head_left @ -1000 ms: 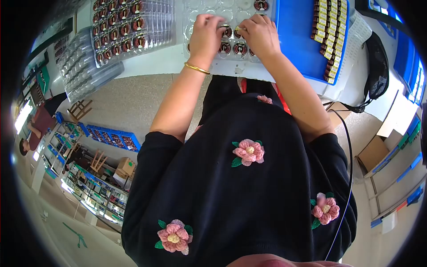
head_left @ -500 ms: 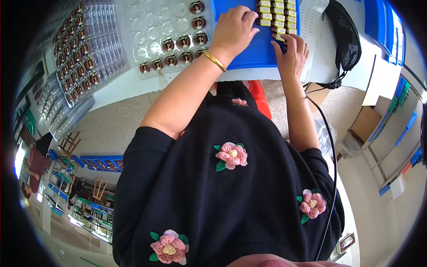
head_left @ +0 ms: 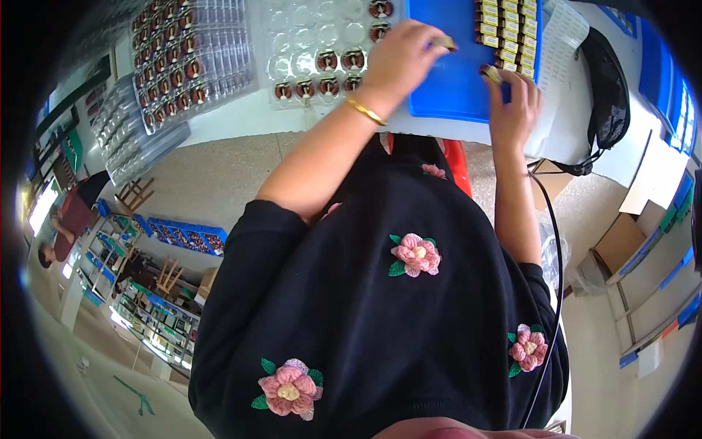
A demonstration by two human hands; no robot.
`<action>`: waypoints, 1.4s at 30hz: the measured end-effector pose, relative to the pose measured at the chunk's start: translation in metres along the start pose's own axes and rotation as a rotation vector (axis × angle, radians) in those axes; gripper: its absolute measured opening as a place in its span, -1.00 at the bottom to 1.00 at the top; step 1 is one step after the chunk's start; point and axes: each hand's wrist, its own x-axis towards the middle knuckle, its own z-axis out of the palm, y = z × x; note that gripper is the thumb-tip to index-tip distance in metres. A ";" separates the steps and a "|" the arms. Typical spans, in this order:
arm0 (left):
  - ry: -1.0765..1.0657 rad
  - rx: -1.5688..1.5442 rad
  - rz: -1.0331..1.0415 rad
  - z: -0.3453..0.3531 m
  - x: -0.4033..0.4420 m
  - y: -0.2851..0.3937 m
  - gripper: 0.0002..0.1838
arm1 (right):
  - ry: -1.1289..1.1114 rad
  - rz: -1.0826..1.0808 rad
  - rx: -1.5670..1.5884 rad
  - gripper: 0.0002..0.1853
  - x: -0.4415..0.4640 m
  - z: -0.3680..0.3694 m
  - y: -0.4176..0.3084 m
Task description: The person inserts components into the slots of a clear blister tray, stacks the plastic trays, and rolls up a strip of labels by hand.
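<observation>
My left hand (head_left: 402, 58) is pinched on a small yellow-labelled coil part (head_left: 444, 44) above the left side of the blue tray (head_left: 450, 88). Closed on another such part (head_left: 491, 72), my right hand (head_left: 513, 106) is at the tray's right side, just below the rows of yellow-labelled parts (head_left: 508, 33). To the left lies a clear plastic tray (head_left: 292, 44) with round pockets, several holding dark red ring coils (head_left: 326, 61). My left forearm passes beside its lower right corner.
Stacked clear trays with coils (head_left: 172, 66) lie at the left, beside more clear trays (head_left: 146, 146). A black mesh bag (head_left: 610, 95) rests at the right with a black cable (head_left: 557, 241). Another person (head_left: 73, 223) is far left.
Both hands moved from the clear tray to the blue tray. Since the middle frame, each hand has taken hold of a yellow-labelled part, and the left has shifted slightly back towards the clear tray.
</observation>
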 end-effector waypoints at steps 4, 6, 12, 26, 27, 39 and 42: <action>0.054 0.221 -0.175 -0.078 -0.018 -0.060 -0.77 | -0.060 -0.149 0.238 -0.70 0.032 0.043 -0.066; 0.063 0.247 -0.272 -0.110 -0.022 -0.075 -0.77 | -0.083 -0.238 0.316 -0.70 0.044 0.075 -0.095; -0.099 0.288 -0.233 -0.121 -0.025 -0.107 -0.82 | -0.311 -0.269 0.189 -0.75 0.063 0.123 -0.132; 0.016 0.308 -0.077 -0.052 0.004 -0.070 -0.75 | -0.077 -0.216 0.191 -0.72 0.056 0.083 -0.092; 0.010 0.257 0.000 -0.038 0.011 -0.057 -0.76 | -0.021 -0.197 0.228 -0.69 0.048 0.076 -0.062; 0.026 0.291 0.298 0.073 0.040 0.016 -0.81 | -0.042 -0.049 -0.132 -0.67 0.012 0.013 0.052; 0.080 0.231 0.337 0.076 0.034 0.011 -0.85 | -0.041 -0.038 -0.202 -0.68 0.009 0.010 0.045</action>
